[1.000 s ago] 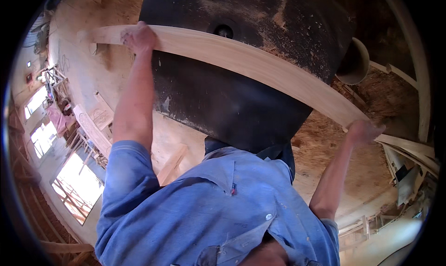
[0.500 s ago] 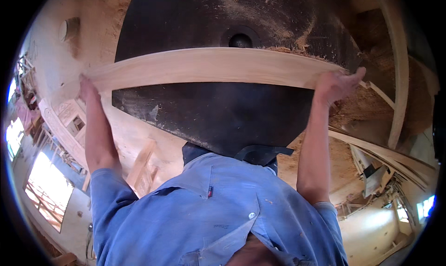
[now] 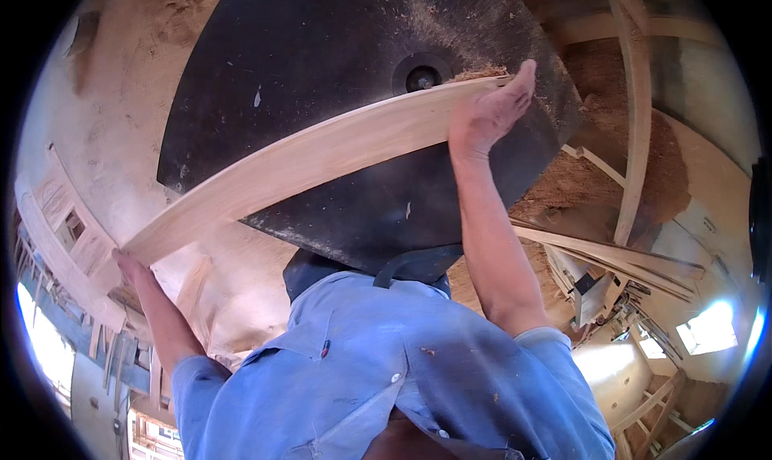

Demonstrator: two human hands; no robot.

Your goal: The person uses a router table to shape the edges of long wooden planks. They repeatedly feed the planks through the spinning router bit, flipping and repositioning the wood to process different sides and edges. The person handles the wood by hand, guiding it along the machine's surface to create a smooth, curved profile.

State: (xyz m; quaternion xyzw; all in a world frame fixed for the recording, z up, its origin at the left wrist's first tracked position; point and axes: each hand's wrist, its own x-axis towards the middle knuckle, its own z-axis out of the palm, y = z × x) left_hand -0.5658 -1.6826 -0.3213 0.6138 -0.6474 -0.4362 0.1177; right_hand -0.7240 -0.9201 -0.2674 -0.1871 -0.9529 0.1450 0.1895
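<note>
A long pale wooden board [image 3: 322,156] lies slantwise across a dark machine table [image 3: 354,207], its left end nearer to me and past the table's edge. My left hand [image 3: 131,264] is closed on that left end; its fingers are partly hidden. Over the board's right end lies my right hand [image 3: 492,116], bearing on it with the thumb side raised, while some fingers are out of sight. The board's far edge runs close to a round dark spindle [image 3: 422,75] set in the table. Shavings [image 3: 482,72] gather beside the spindle.
Sawdust covers the floor to the right, where a wooden post [image 3: 635,122] rises. Several long wood strips [image 3: 611,255] lie at my right. A carved wooden frame [image 3: 68,227] stands to the left, near the board's end.
The board has swung from nearly level to a slant, its left end coming nearer me. My left hand has moved nearer with it; my right hand has shifted left and farther away.
</note>
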